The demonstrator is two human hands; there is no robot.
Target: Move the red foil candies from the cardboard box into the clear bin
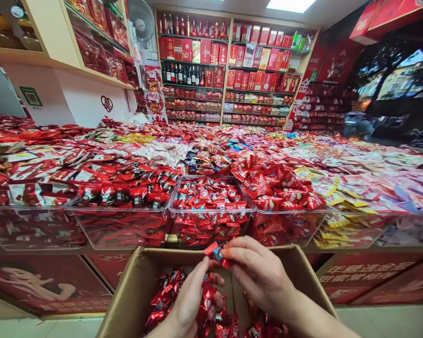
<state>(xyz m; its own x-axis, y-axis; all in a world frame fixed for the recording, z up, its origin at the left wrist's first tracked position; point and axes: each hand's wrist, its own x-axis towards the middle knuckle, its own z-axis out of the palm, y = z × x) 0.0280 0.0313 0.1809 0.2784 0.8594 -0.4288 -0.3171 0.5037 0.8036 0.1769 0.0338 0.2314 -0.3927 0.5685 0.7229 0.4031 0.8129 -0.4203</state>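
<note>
My right hand [259,270] pinches a red wrapped candy [216,252] with a blue patch, between thumb and fingers. The candy is above the far inner wall of an open cardboard box [121,291]. Beside it, my left hand [193,293] is curled with its palm turned inward, around a few more red wrapped candies [207,298]. Its thumb tip is close to the candy in my right hand. Loose red candies [162,300] lie in the box below, partly hidden by both hands.
Just beyond the box stands a clear plastic bin [211,211] of similar red and blue candies. Bins of red packets [123,195] and larger red bags [278,188] flank it. Shelves of bottles and boxes [193,51] line the back wall.
</note>
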